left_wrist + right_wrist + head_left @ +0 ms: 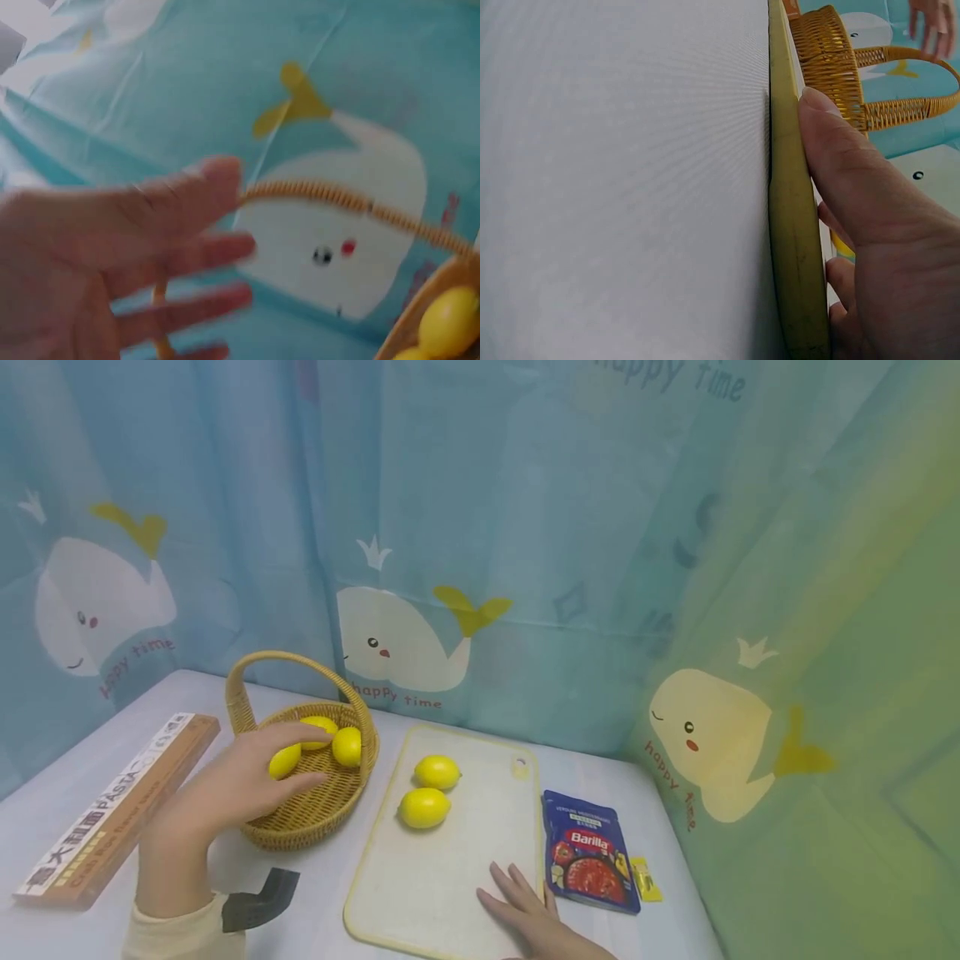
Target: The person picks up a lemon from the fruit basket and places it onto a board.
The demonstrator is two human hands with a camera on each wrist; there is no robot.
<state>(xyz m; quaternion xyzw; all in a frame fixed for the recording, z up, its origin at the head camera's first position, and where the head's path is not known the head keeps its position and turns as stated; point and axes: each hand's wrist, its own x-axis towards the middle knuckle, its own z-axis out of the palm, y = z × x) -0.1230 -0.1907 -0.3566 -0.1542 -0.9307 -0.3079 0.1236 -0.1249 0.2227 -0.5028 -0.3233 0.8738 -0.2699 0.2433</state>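
Note:
My left hand (247,777) hovers over a wicker basket (300,827), fingers spread and straight, nothing held. Its fingertips are close to a lemon (283,762) in the basket; two more lemons (347,746) lie beside it. In the left wrist view, the left hand (150,247) is blurred in front of the basket handle (337,199), with one lemon (450,319) below. My right hand (525,910) rests flat on the near right corner of a pale cutting board (450,877). Its thumb (855,172) lies along the board's yellow edge (787,225). Two lemons (437,772) (424,807) sit on the board.
A long pasta box (112,810) lies at the left of the white table. A blue Barilla sauce pouch (591,852) and a small yellow packet (646,878) lie right of the board. A whale-print curtain (480,568) closes off the back and right.

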